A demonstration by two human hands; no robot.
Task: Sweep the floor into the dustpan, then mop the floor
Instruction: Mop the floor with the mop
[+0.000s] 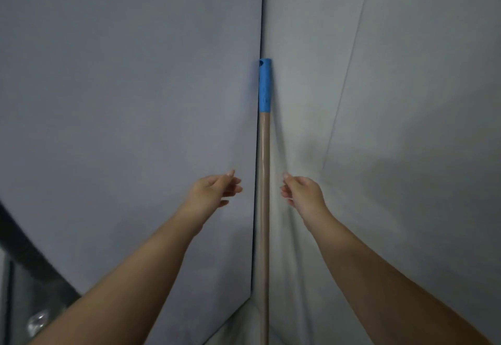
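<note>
Two bare forearms reach in from the bottom edge, nearest the camera. Left hand (214, 190) and right hand (302, 190) sit either side of the pole, fingers loosely curled, both released, neither touching it. Tan handle (263, 209) with blue cap (265, 84) stands upright in the corner where the two grey walls (122, 100) meet, leaning on the seam. Head of the tool out of view, broom or mop unclear. Dark rail (24, 247) at lower left.

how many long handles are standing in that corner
1: a tan handle with a blue cap stands in the wall corner, between the left hand and right hand, neither touching it. Its lower end is out of view.
</note>
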